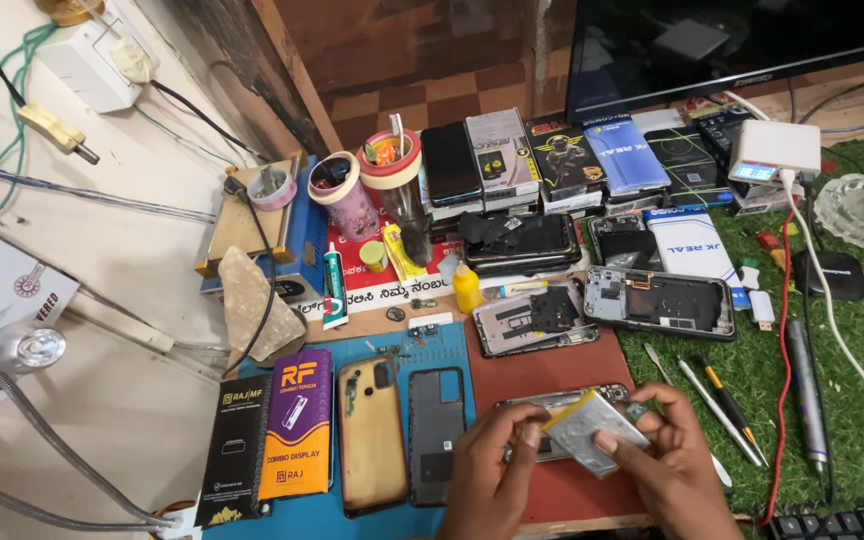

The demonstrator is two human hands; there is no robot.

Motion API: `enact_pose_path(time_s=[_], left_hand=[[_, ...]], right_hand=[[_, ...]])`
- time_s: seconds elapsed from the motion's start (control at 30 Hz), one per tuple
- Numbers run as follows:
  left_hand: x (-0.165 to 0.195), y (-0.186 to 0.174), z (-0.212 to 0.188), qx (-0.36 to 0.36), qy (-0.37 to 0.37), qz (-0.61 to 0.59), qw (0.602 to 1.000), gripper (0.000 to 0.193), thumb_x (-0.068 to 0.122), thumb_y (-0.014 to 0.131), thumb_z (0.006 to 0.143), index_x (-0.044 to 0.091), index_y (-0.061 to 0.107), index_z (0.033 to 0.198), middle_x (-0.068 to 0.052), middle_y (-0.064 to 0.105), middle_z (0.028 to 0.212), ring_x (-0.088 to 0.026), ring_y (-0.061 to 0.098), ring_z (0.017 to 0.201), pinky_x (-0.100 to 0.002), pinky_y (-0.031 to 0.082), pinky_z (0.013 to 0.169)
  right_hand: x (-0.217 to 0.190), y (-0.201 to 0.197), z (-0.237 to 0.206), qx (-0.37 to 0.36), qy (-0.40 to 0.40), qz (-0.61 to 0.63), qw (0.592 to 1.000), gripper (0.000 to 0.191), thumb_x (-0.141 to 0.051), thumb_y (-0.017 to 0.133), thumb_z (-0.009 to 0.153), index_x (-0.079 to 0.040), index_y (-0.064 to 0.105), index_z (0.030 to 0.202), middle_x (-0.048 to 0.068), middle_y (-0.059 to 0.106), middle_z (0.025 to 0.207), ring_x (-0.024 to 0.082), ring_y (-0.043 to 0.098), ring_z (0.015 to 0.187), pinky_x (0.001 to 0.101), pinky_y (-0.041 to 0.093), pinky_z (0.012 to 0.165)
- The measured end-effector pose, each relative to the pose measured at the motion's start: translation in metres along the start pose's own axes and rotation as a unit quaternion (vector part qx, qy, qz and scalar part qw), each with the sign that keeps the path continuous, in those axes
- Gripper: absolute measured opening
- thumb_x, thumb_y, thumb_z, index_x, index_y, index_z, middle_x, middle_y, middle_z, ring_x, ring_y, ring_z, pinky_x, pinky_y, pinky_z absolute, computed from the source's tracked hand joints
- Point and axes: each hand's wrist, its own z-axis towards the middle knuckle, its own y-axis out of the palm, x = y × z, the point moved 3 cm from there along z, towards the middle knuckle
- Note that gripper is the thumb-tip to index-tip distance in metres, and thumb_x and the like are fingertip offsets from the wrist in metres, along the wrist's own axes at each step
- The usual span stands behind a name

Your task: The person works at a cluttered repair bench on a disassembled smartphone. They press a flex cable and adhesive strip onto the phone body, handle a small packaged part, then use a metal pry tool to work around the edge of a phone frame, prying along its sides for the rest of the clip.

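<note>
Both my hands are at the bottom centre, holding a flat silvery battery pack [590, 430] over an opened phone body [562, 400]. My left hand [487, 475] grips the pack's left end with thumb and fingers. My right hand [672, 470] pinches its right end and lower edge. The pack is tilted, its yellow edge facing up. The phone body lies on a reddish-brown mat [552, 365], mostly hidden beneath the pack and my fingers.
A golden back cover [372, 435] and a dark back cover [437, 420] lie on a blue mat [447, 345] to the left. Two opened phones [657, 300] sit behind. Screwdrivers and tweezers [722, 405] rest on green turf to the right. Boxes, tape rolls and a monitor [732, 45] stand behind.
</note>
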Motion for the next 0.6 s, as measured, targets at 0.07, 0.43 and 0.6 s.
enact_pose_path(time_s=[0.07,0.43,0.6], left_hand=[[0.009,0.002,-0.005,-0.004,0.145,0.010,0.989,0.035,0.007,0.076,0.085,0.001,0.068,0.118,-0.014,0.074,0.110,-0.031,0.074,0.097,-0.039,0.059,0.079],[0.017,0.000,-0.030,0.091,0.482,0.329,0.807,0.014,0.000,0.075,0.091,-0.003,0.074,0.104,-0.016,0.073,0.110,-0.027,0.075,0.100,-0.038,0.063,0.081],[0.021,0.005,-0.033,0.101,0.517,0.340,0.779,0.011,0.002,0.078,0.096,-0.003,0.074,0.105,-0.016,0.072,0.113,-0.025,0.075,0.100,-0.035,0.062,0.079]], right_hand=[[-0.004,0.001,-0.005,-0.037,-0.061,-0.049,0.996,0.058,0.018,0.067,0.075,-0.005,0.047,0.124,0.022,0.076,0.100,0.028,0.074,0.102,0.0428,0.060,0.087],[-0.053,0.023,-0.031,-0.002,-0.483,-0.437,0.759,0.040,-0.010,0.081,0.065,-0.009,0.068,0.103,0.011,0.070,0.108,0.030,0.066,0.111,0.0438,0.052,0.100],[-0.062,0.037,-0.041,-0.006,-0.585,-0.498,0.641,0.029,-0.017,0.083,0.068,-0.010,0.077,0.096,0.004,0.072,0.100,0.027,0.063,0.098,0.0451,0.047,0.090]])
